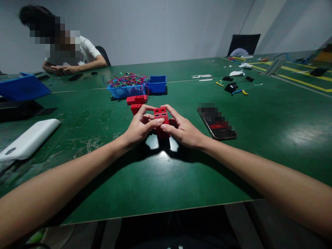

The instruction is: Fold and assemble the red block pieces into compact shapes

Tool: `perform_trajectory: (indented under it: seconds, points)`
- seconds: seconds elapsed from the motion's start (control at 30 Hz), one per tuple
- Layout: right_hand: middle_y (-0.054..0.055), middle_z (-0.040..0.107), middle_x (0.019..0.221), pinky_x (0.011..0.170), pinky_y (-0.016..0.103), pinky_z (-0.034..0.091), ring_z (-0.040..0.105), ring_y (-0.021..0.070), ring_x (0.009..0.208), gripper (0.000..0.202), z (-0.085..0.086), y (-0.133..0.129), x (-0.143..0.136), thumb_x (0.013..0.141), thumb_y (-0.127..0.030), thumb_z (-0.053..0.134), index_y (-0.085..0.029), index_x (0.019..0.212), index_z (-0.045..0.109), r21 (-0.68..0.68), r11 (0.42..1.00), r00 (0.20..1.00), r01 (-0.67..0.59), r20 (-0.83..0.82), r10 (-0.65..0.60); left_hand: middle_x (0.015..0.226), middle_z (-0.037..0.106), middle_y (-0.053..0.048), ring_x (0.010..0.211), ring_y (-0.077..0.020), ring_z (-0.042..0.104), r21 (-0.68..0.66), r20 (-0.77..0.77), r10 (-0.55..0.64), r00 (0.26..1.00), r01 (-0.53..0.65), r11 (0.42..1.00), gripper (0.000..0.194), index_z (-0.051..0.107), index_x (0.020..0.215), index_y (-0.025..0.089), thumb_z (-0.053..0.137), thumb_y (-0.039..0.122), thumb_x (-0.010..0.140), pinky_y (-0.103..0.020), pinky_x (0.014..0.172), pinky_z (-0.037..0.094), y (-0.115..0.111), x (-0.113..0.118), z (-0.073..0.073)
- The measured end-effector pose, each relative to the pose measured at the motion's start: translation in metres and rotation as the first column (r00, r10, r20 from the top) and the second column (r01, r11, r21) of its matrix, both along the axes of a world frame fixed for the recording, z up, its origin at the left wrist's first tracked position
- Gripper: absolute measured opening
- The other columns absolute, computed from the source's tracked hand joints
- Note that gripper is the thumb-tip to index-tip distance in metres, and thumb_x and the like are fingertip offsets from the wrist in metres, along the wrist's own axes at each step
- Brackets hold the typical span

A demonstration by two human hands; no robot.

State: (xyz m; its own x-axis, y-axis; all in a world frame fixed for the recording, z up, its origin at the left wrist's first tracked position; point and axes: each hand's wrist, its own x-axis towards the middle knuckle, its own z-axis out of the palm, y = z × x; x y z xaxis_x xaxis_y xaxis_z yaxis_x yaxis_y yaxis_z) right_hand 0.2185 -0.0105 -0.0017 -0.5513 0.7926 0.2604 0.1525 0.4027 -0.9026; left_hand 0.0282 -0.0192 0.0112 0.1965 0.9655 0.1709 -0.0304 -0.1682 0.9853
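A small red plastic housing [162, 133] with round holes and slots at its upper end stands upright between my hands. My left hand [141, 126] grips it from the left, thumb across its front. From the right, my right hand [183, 129] pinches the same housing with thumb and fingers. Just behind my left fingers lie other red housings [136, 100] on the green table [166, 180]. Part of the lower one is covered by my left hand.
A blue bin [127, 92] full of coloured wires adjoins a second blue bin [157, 84]. To the right lies a phone [216, 122]; farther back are pliers [240, 92] and black scraps. A white power bank [31, 138] is at left. Another person [88, 52] sits across the table.
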Motion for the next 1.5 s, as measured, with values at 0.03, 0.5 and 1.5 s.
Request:
perform_trajectory:
  seconds: [0.03, 0.5, 1.5]
  points:
    - [0.008, 0.070, 0.120, 0.095, 0.046, 0.054, 0.069, 0.0263, 0.106, 0.076, -0.001, 0.000, 0.000, 0.089, -0.050, 0.061, -0.023, 0.153, 0.031, 0.004, 1.000, 1.000, -0.004, 0.001, 0.004, 0.075, 0.072, 0.005, 0.063, -0.0122, 0.068, 0.006, -0.003, -0.002, 1.000, 0.002, 1.000, 0.048, 0.048, 0.101, 0.021, 0.080, 0.033, 0.068, -0.022, 0.060, 0.052, 0.000, 0.000, 0.000]
    - [0.009, 0.071, 0.123, 0.092, 0.046, 0.056, 0.071, 0.0273, 0.105, 0.081, 0.008, -0.006, -0.002, 0.086, -0.047, 0.061, -0.020, 0.155, 0.029, 0.008, 1.000, 1.000, 0.018, 0.013, -0.019, 0.077, 0.072, 0.005, 0.065, -0.0127, 0.070, 0.004, 0.043, -0.012, 0.999, 0.012, 1.000, 0.051, 0.048, 0.102, 0.021, 0.083, 0.031, 0.066, -0.023, 0.063, 0.054, -0.001, -0.001, 0.001]
    - [0.002, 0.071, 0.088, 0.078, 0.040, 0.056, 0.068, 0.0208, 0.075, 0.074, 0.009, -0.007, -0.003, 0.084, -0.049, 0.064, -0.021, 0.149, 0.040, 0.049, 0.994, 0.994, 0.097, 0.052, -0.100, 0.078, 0.071, 0.004, 0.063, -0.0116, 0.067, 0.007, -0.024, -0.053, 0.998, 0.053, 0.999, 0.051, 0.049, 0.103, 0.022, 0.083, 0.039, 0.069, -0.021, 0.060, 0.052, 0.003, -0.005, -0.001]
